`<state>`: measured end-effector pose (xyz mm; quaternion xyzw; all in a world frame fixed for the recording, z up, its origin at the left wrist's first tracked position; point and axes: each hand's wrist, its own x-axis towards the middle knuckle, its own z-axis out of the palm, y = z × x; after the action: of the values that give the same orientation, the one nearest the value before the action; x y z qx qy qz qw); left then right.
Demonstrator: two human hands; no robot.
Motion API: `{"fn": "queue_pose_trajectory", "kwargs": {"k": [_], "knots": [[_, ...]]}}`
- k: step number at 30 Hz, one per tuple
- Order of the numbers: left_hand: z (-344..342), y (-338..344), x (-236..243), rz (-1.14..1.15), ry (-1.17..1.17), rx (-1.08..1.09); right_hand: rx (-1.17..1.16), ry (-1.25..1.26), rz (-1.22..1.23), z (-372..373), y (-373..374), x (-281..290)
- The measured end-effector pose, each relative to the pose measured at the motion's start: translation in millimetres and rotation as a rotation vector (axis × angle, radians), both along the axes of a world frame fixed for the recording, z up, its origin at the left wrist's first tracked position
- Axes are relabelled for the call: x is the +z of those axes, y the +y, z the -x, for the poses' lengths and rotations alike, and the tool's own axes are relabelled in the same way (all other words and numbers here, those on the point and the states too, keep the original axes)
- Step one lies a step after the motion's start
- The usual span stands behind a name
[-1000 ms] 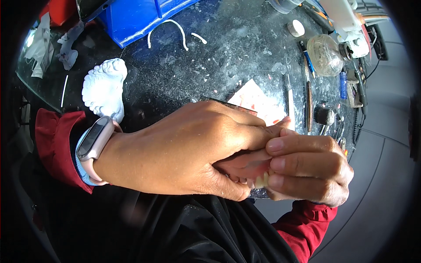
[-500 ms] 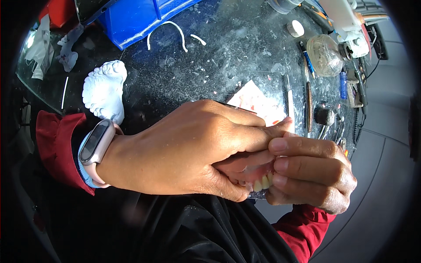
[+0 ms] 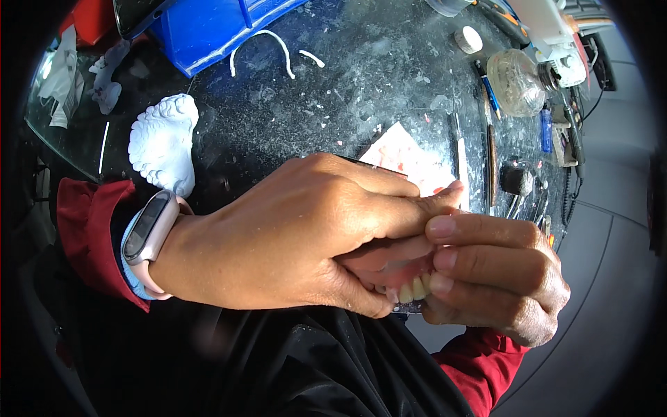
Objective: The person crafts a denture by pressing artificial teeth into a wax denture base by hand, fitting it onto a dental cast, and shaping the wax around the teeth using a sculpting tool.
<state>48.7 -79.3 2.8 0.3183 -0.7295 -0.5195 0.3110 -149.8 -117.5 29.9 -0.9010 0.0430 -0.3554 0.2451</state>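
Since the right hand's fingers [image 3: 483, 265] shifted, the denture [image 3: 408, 271] shows more teeth [image 3: 417, 288].

Dark red sleeves [image 3: 479, 365], light blue inner cuff [image 3: 132, 276], pale pink wristband [image 3: 142, 272] with dark oblong screen [image 3: 147, 222], black garment [image 3: 299, 365]

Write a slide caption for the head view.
Left hand and right hand hold a pink denture with pale teeth at a dusty dark table, a white tooth cast lying to the left.

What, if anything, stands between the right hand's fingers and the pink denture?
Nothing visible: the right hand has its fingers against the pink denture, beside the pale teeth, and the left hand holds the other side. Contact underneath is hidden.
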Motion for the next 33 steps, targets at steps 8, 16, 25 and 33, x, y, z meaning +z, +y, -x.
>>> {"fn": "queue_pose_trajectory", "kwargs": {"k": [8,16,25,33], "knots": [[0,-2,-1,0.021,-0.013,-0.03,0.03,-0.021,0.0,0,-2,-2],[2,-1,-3,-0.018,-0.001,-0.042,0.015,0.008,0.066,3,-1,-5],[5,2,-10,0.033,0.133,0.042,0.021,-0.012,0.132,1,-1,-7],[6,1,-11,0.018,0.134,0.013,-0.009,-0.009,0.131,0,-1,-10]]}}
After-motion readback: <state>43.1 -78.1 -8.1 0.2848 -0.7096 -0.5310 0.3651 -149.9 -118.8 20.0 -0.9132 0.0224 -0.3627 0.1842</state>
